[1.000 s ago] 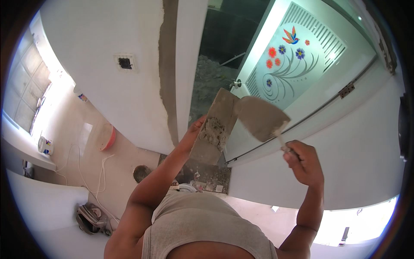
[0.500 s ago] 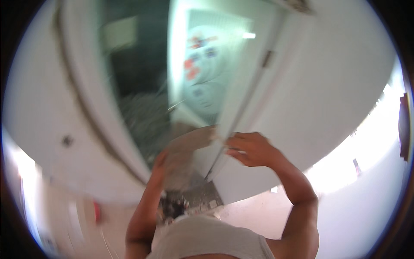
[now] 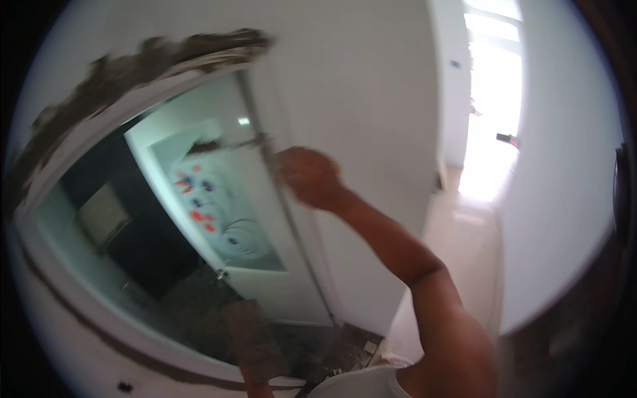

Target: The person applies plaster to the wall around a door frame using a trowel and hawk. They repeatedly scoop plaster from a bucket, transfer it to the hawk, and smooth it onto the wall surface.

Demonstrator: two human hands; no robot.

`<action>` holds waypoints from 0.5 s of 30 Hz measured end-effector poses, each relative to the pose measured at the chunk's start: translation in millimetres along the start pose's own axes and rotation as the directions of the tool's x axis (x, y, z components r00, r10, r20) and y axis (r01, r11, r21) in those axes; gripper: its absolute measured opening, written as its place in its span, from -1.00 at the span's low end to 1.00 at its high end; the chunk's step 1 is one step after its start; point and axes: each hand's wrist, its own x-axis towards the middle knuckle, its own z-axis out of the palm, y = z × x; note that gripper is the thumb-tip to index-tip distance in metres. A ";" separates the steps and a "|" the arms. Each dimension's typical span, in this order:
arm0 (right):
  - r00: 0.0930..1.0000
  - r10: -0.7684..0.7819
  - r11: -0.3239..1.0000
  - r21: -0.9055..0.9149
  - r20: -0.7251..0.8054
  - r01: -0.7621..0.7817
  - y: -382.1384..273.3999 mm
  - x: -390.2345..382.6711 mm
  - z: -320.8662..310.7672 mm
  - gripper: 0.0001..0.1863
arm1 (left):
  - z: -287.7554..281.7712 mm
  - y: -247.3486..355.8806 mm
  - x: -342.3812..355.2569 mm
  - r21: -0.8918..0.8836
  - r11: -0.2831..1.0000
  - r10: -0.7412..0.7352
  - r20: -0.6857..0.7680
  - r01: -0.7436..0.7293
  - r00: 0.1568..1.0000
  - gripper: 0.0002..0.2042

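Note:
My right hand (image 3: 308, 178) is raised beside the door frame's right jamb, fingers closed around what looks like a small trowel (image 3: 244, 141). Its thin grey blade points left across the opening, and a lump of dark mortar (image 3: 204, 146) sits at its far end. Low in the picture, a flat brown board (image 3: 253, 337) is held up by my left hand (image 3: 255, 383), which is blurred and mostly hidden behind it. Rough, wet-looking mortar (image 3: 152, 63) lines the wall above the white door frame (image 3: 166, 83).
A white door (image 3: 292, 292) with a patterned glass panel stands ajar inside the opening, a silver handle (image 3: 222, 273) on its edge. Rubble (image 3: 368, 348) lies on the floor by the right jamb. A bright corridor (image 3: 464, 259) runs along the right.
The view has swung so that the top of the frame shows. My right hand has gone up with the trowel, away from the board; my left hand and the board are lower in view.

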 end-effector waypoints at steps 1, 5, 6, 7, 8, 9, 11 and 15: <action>0.996 0.082 0.995 0.049 -0.020 -0.081 8.5 8.6 -4.8 -0.76 | 6.6 -0.8 -4.4 0.007 1.000 -0.015 0.019 0.015 1.000 -0.46; 0.929 0.340 0.933 0.174 -0.144 -0.314 49.1 52.6 -11.1 -0.69 | 25.0 2.1 -15.9 0.040 0.998 -0.048 0.057 0.045 0.997 -0.47; 0.901 0.420 0.893 0.225 -0.107 -0.390 49.1 69.6 -3.9 -0.64 | 22.5 -1.9 -19.8 0.032 0.999 -0.039 0.056 0.038 0.998 -0.47; 0.857 0.513 0.826 0.296 -0.044 -0.479 47.4 82.8 14.2 -0.60 | 17.4 1.0 -33.9 0.037 0.999 -0.029 0.012 0.029 0.999 -0.47; 0.828 0.560 0.761 0.380 0.026 -0.526 47.8 97.4 18.5 -0.59 | 19.2 5.4 -33.0 0.043 0.999 -0.027 0.014 0.026 1.000 -0.47; 0.797 0.596 0.687 0.450 0.099 -0.570 45.8 112.8 19.7 -0.58 | 20.9 10.3 -32.0 0.040 0.999 -0.027 0.014 0.027 1.000 -0.47; 0.757 0.607 0.558 0.548 0.242 -0.623 42.6 131.5 31.8 -0.58 | 23.4 18.4 -36.7 0.029 0.999 -0.016 -0.004 0.016 1.000 -0.48; 0.724 0.576 0.468 0.574 0.380 -0.672 49.7 153.5 52.4 -0.59 | 14.5 24.1 -35.8 0.432 0.899 0.038 0.076 -0.067 0.996 -0.49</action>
